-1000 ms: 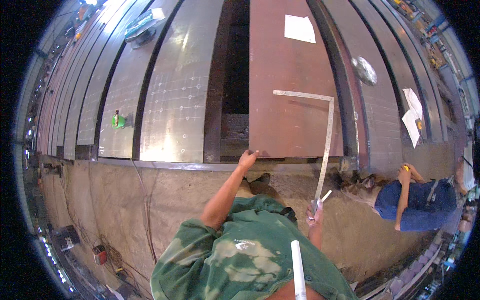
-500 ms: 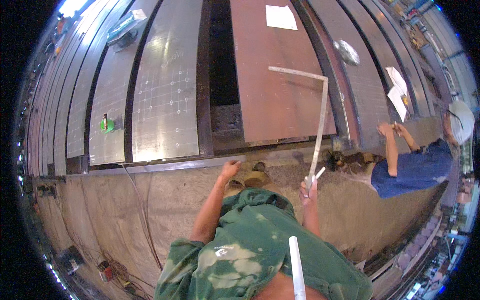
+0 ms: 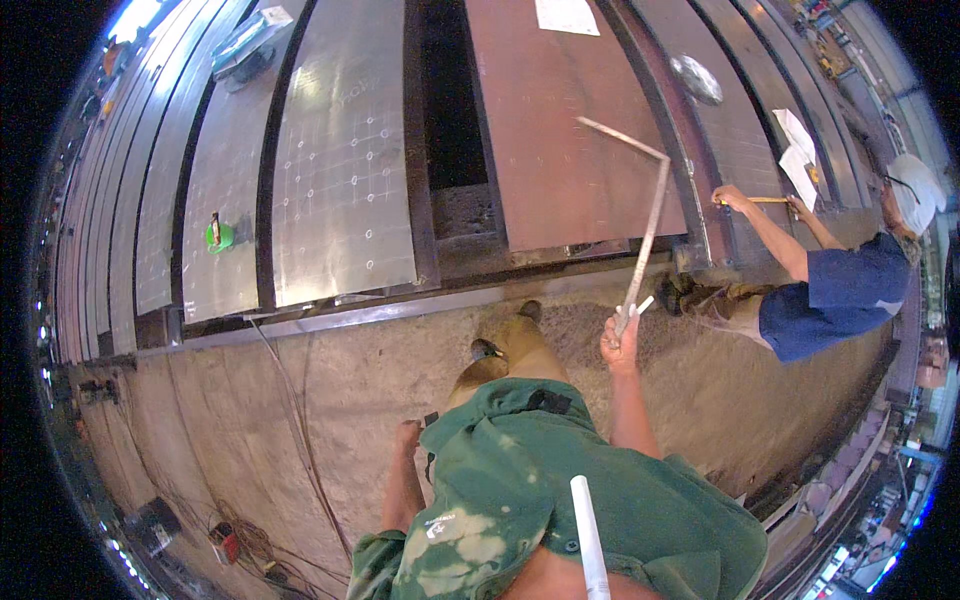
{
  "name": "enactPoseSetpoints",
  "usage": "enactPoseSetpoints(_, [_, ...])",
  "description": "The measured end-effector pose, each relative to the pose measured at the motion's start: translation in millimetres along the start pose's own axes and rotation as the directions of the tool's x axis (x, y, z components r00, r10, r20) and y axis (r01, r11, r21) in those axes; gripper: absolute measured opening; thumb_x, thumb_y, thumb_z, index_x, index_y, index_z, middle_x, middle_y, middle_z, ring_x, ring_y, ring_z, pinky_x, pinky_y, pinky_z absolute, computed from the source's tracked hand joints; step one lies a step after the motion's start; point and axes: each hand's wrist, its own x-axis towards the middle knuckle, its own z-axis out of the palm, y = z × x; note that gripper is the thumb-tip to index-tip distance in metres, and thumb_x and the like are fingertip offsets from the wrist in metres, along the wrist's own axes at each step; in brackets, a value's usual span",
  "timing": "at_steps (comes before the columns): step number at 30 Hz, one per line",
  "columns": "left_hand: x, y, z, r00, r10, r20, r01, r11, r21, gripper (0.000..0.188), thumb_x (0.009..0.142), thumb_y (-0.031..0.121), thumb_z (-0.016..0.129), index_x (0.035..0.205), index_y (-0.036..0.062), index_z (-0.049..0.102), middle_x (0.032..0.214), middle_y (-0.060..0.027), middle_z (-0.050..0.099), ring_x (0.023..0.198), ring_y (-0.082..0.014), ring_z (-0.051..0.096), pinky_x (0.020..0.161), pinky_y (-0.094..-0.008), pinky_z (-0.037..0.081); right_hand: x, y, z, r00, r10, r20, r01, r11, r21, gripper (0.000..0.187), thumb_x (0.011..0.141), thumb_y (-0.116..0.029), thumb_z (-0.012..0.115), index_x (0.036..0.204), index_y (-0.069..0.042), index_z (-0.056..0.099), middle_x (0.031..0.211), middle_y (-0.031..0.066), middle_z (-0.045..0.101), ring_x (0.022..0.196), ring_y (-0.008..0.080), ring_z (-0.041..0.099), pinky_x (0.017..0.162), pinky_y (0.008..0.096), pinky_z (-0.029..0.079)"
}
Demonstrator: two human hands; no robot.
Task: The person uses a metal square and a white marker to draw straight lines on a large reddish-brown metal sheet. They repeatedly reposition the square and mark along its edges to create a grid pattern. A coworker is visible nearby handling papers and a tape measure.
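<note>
My right hand [image 3: 620,345] is closed around the lower end of a long metal framing square [image 3: 652,215]. A short white stick [image 3: 645,305], perhaps chalk or a marker, pokes out of the same hand. The square's short arm reaches left over the reddish steel plate [image 3: 560,190]; whether it touches is unclear. My left hand [image 3: 408,435] is low beside my hip, its fingers curled. A small dark piece [image 3: 430,419] shows right next to it; whether I hold it cannot be made out.
On the right, a co-worker [image 3: 835,300] in blue stretches a yellow tape measure [image 3: 768,200] over a plate. Marked grey plates [image 3: 345,200] lie left, with a green round container [image 3: 219,236]. Dark gaps separate plates. Cables [image 3: 295,400] cross the floor. A white stick [image 3: 590,540] rises from below.
My left hand has dropped back from near the table edge to my hip. The square has shifted slightly up and right. The co-worker's hands have moved apart, with the tape now showing between them.
</note>
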Motion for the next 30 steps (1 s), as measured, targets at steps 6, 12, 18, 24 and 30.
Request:
enactPoseSetpoints(6, [30.0, 81.7, 46.0, 0.924, 0.373, 0.084, -0.381, 0.881, 0.28, 0.036, 0.089, 0.028, 0.058, 0.109, -0.001, 0.064, 0.089, -0.0129, 0.07, 0.079, -0.0229, 0.067, 0.066, -0.0344, 0.052, -6.9, 1.3, 5.0, 0.978, 0.207, -0.007, -0.207, 0.973, -0.104, 0.042, 0.094, -0.051, 0.055, 0.097, -0.01, 0.054, 0.057, 0.0, 0.044, 0.034, 0.0084, 0.034, 0.028, 0.0214, 0.029])
enactPoseSetpoints(12, [35.6, 252.2, 138.0, 0.911, 0.367, 0.188, -0.39, 0.915, 0.104, 0.033, 0.094, 0.03, 0.058, 0.114, 0.0037, 0.061, 0.092, -0.0096, 0.07, 0.08, -0.0205, 0.067, 0.066, -0.0345, 0.053, -0.2, -9.6, -7.4, 0.965, 0.263, -0.005, -0.26, 0.95, -0.171, 0.04, 0.094, -0.049, 0.055, 0.096, -0.009, 0.055, 0.052, 0.0028, 0.043, 0.03, 0.0088, 0.031, 0.026, 0.0231, 0.022])
enactPoseSetpoints(18, [50.8, 293.8, 164.1, 0.826, 0.517, 0.227, -0.506, 0.5, 0.703, 0.044, 0.085, 0.041, 0.063, 0.113, 0.0064, 0.067, 0.118, -0.017, 0.066, 0.1, -0.0345, 0.067, 0.086, -0.0448, 0.052, 15.4, -6.8, -2.8, 0.977, 0.189, -0.104, -0.206, 0.961, -0.186, 0.04, 0.094, -0.049, 0.055, 0.097, -0.01, 0.055, 0.055, 0.0032, 0.047, 0.03, 0.0087, 0.032, 0.026, 0.0225, 0.022])
enactPoseSetpoints(24, [29.0, 265.1, 157.3, 0.887, 0.407, 0.216, -0.381, 0.382, 0.842, 0.055, 0.079, 0.056, 0.061, 0.12, 0.0198, 0.066, 0.127, -0.0178, 0.061, 0.113, -0.0344, 0.061, 0.096, -0.0447, 0.049, 5.7, -14.3, -10.5, 0.966, 0.199, -0.163, -0.233, 0.946, -0.224, 0.043, 0.091, -0.057, 0.055, 0.098, -0.014, 0.055, 0.056, 0.0002, 0.048, 0.031, 0.0082, 0.032, 0.026, 0.0224, 0.024])
enactPoseSetpoints(30, [9.2, 322.6, 133.9, 0.84, 0.292, 0.457, -0.508, 0.129, 0.852, 0.053, 0.08, 0.055, 0.058, 0.112, 0.0151, 0.07, 0.113, -0.0157, 0.067, 0.105, -0.0354, 0.064, 0.091, -0.0457, 0.05, 24.0, 13.0, -25.8, 0.988, 0.122, -0.094, -0.144, 0.946, -0.291, 0.045, 0.089, -0.057, 0.057, 0.098, -0.013, 0.055, 0.058, -0.0012, 0.046, 0.033, 0.0083, 0.035, 0.027, 0.0211, 0.025])
